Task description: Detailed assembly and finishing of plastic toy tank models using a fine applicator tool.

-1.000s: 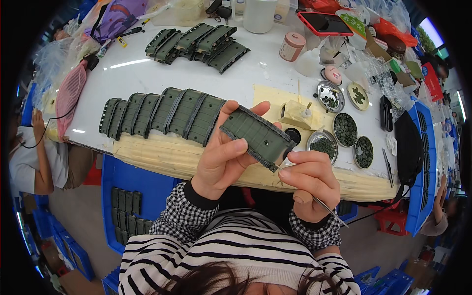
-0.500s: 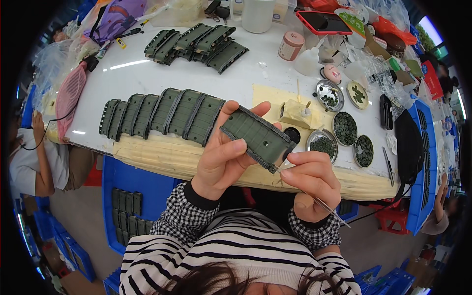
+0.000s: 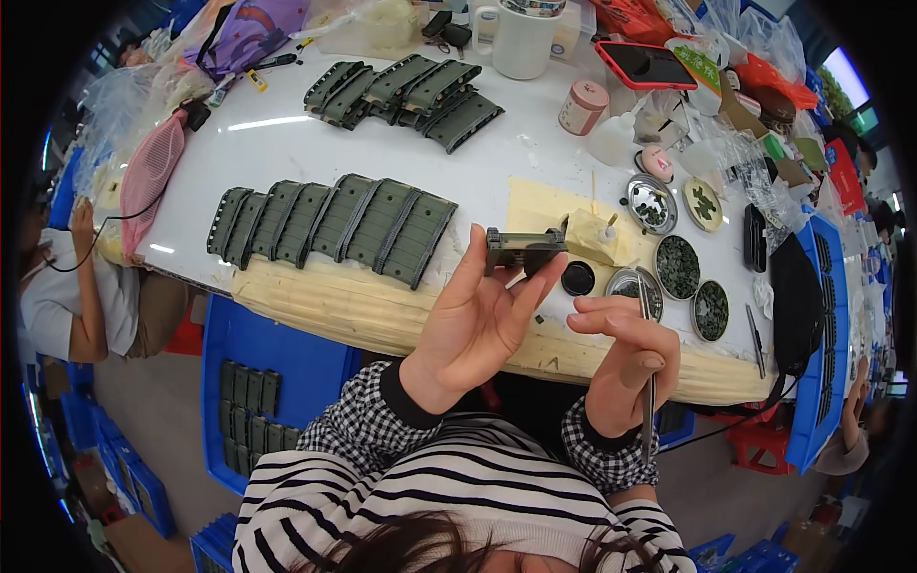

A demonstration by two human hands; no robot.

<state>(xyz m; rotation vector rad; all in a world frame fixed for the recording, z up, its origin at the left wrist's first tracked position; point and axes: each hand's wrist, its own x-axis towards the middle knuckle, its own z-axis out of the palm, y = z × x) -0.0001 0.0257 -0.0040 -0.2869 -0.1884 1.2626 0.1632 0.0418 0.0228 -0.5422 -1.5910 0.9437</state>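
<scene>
In my left hand (image 3: 482, 320) is a dark green molded panel (image 3: 523, 252), turned so that one narrow end shows; its broad face is hidden. Thumb and fingers grip it by its sides. My right hand (image 3: 638, 353) is closed around metal tweezers (image 3: 649, 406), their tips up over the metal dish (image 3: 619, 284) of small green pieces. I cannot make out anything between the tips. Left of my left hand, several similar ribbed green panels (image 3: 349, 222) lie in an overlapping row. Between my hands and the dish sits a small round black container (image 3: 578, 278).
More green panels (image 3: 420, 88) are piled at the back. Two round tins (image 3: 677, 266) of dark green bits stand right, near a yellow-wrapped block (image 3: 594, 243). A white mug (image 3: 523, 43) and a red-cased phone (image 3: 646, 65) are farther back. A blue bin (image 3: 315, 344) holding panels is below the table edge.
My left hand has tilted the panel from broad face up to end-on. My right hand has drawn away from it, swinging the tweezers upright toward the metal dish. The whole view has shifted slightly.
</scene>
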